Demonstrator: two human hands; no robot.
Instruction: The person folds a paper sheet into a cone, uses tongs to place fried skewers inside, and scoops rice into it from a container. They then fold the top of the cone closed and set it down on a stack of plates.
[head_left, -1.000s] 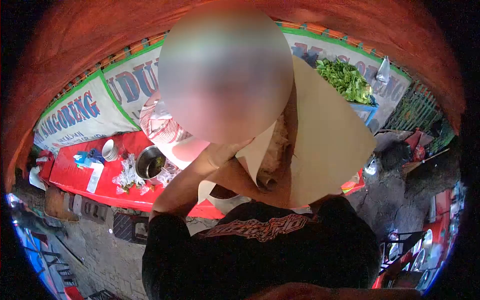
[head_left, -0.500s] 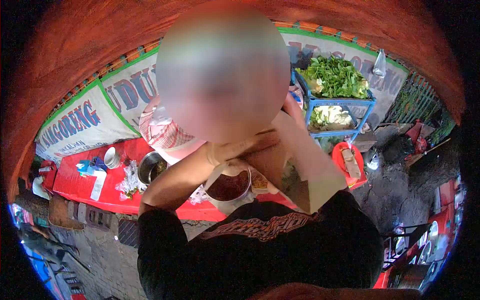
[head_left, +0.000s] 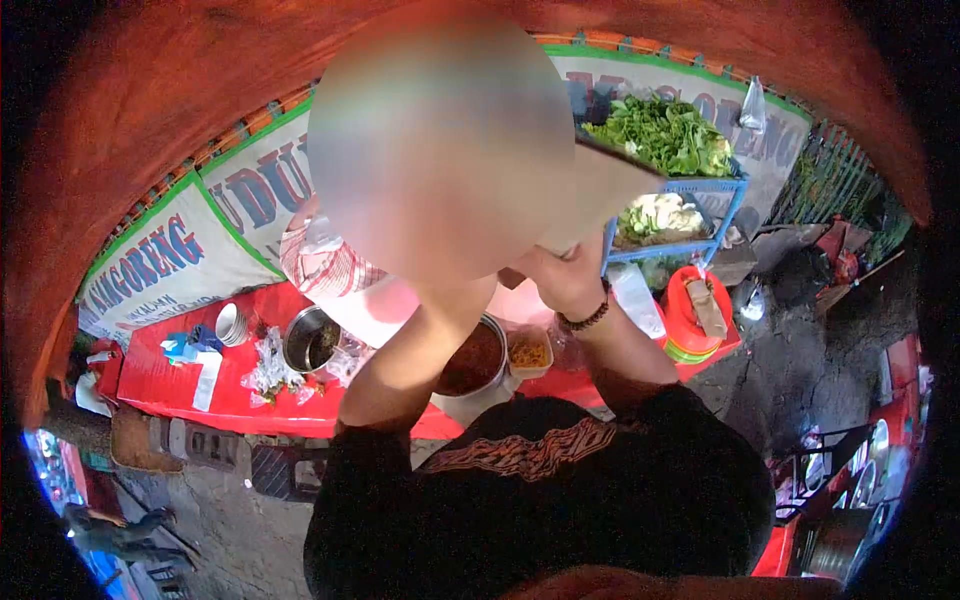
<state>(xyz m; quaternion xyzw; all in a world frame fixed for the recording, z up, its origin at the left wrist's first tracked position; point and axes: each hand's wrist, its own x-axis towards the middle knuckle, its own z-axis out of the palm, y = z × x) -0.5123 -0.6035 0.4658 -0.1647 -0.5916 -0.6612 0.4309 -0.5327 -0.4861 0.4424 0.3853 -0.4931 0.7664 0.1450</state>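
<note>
My right hand (head_left: 570, 280), a beaded bracelet at its wrist, has its fingers bent closed at the edge of a brown paper sheet (head_left: 625, 183). A pale corner of that sheet sticks out beyond a large blurred patch, which hides the rest. My left hand (head_left: 458, 295) reaches up beside it; its fingers lie behind the blur. Below the hands stands a pot of dark red food (head_left: 470, 362), with a small tub of yellow shreds (head_left: 530, 353) to its right. A large pale bucket (head_left: 385, 310) with a red checked cloth (head_left: 325, 262) is at the left.
On the red table (head_left: 150, 375) are a steel pot (head_left: 312, 340), stacked white bowls (head_left: 231, 325) and plastic bags (head_left: 275, 365). A blue rack (head_left: 690, 185) holds leafy greens (head_left: 665, 138). Beside it, an orange tub (head_left: 685, 300) carries folded brown paper (head_left: 708, 308).
The brown paper sheet has moved up and away from my chest, uncovering the tub of yellow shreds. My right hand and forearm now show; both arms reach further forward.
</note>
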